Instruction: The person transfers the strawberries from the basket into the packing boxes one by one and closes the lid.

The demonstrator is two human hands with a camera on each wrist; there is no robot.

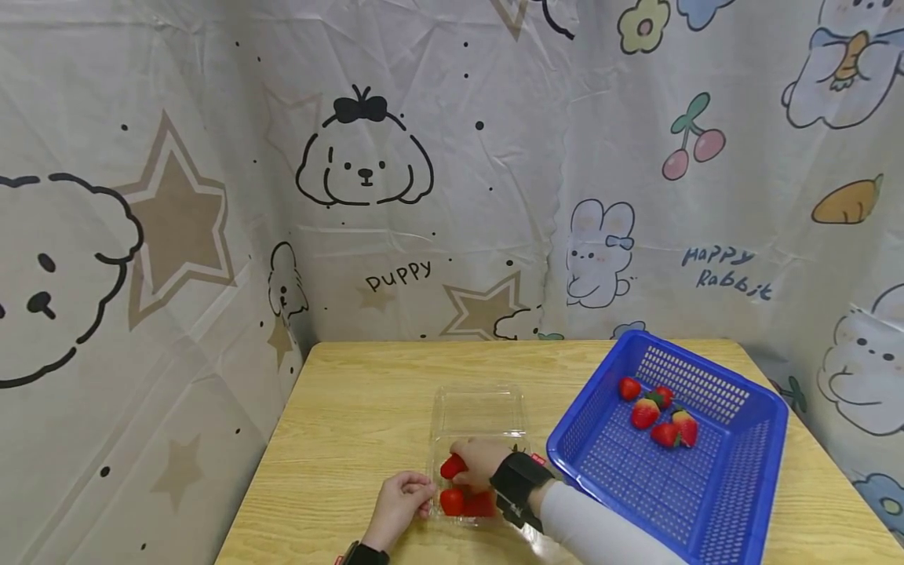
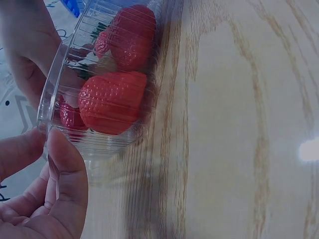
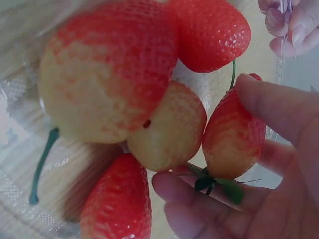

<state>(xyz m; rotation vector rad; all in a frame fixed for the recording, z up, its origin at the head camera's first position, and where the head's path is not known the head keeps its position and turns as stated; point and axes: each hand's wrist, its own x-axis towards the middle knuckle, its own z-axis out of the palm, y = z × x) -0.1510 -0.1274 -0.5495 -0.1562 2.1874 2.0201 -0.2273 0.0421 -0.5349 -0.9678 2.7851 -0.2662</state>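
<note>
- the right hand (image 1: 483, 461) is bent into the clear box (image 2: 50, 82); thumb and fingers are clamped on one strawberry (image 3: 234, 132), thumb near its red end, fingers around its leafy end.
- the left hand (image 1: 401, 502) is at the left side of the box, and its thumb and finger pinch the rim there.
- the two hands are apart from each other, with a part of the box between them.
- the held strawberry is inside the box, beside the other strawberries (image 3: 109, 69).
- in the right wrist view its long axis stands almost upright, a little leaning; the red tip points up, the leaves point down.
- the open lid (image 1: 480, 412) of the box lies toward the far edge of the table (image 1: 353, 416).
- on the left, wood of the table is seen from the box until the table edge.
- on the right, room is narrow: the blue basket (image 1: 664, 494) stands near the box, and the right forearm passes in front of its near corner.
- five strawberries lie in the far part of the basket.
</note>
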